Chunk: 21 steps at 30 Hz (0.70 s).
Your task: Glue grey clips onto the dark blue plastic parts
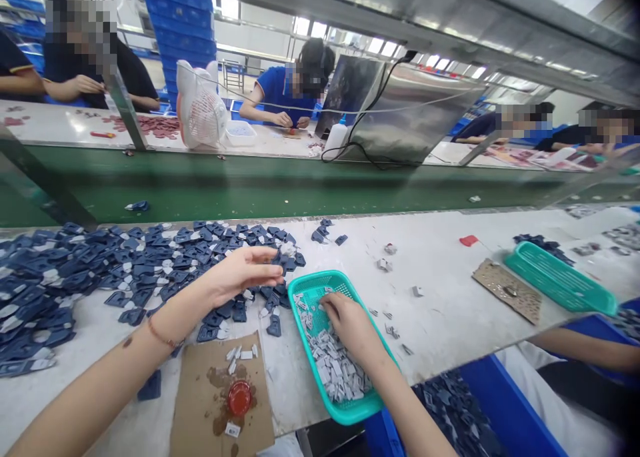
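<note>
From here, the widest open run is the pale tabletop [440, 257] right of center, between the green basket [345, 410] and the brown board [507, 290], with just a few loose grey bits scattered across it. Left of center, the heap of dark blue pieces [165, 257] blocks a low pass. The basket's raised rim stands in the way at lower center, and the cardboard [200, 404] with its red cap [240, 398] sits lower left. Overhead, a slanting metal beam [450, 30] crosses the upper right.
</note>
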### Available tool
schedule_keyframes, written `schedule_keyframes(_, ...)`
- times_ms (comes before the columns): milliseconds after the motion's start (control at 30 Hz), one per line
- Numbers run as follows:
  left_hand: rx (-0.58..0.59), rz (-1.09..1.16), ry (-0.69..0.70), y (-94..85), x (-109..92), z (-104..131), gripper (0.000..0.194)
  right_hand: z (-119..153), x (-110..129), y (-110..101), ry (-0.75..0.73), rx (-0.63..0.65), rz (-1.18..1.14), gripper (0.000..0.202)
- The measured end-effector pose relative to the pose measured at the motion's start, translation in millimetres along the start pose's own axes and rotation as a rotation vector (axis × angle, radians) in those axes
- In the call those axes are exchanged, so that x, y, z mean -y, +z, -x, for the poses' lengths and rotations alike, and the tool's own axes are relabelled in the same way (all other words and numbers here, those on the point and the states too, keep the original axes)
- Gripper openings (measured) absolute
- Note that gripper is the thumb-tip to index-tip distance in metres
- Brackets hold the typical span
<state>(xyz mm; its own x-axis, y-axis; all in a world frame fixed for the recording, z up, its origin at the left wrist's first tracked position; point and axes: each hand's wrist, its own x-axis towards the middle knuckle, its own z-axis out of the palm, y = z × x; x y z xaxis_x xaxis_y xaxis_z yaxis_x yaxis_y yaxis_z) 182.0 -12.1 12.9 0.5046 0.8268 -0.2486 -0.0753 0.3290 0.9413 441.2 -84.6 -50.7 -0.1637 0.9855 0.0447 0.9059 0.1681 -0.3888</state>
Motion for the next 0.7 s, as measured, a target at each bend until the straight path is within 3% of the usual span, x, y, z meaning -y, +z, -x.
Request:
schedule_keyframes(133,-0.066,0.101,-0.083,-1.3,16.3,43.3,0.041,-6.3,-5.0,4.0,0.000,-0.014,0.022,0.020)
schedule_keyframes(300,-0.223,0.249,-0.144,3.1,47.1,80.7,0.060,-4.9,-9.1,6.5,-0.018,-0.040,0.022,0.022)
schedule_keyframes(533,-0.295,0.384,-0.080,13.3,68.1,112.3,0.044,2.1,-5.0,5.4,-0.061,-0.020,0.026,0.018)
schedule_keyframes(700,-0.307,0.330,0.025,8.3,76.3,132.2,0.027,2.6,5.6,1.2,-0.061,-0.065,0.021,0.017)
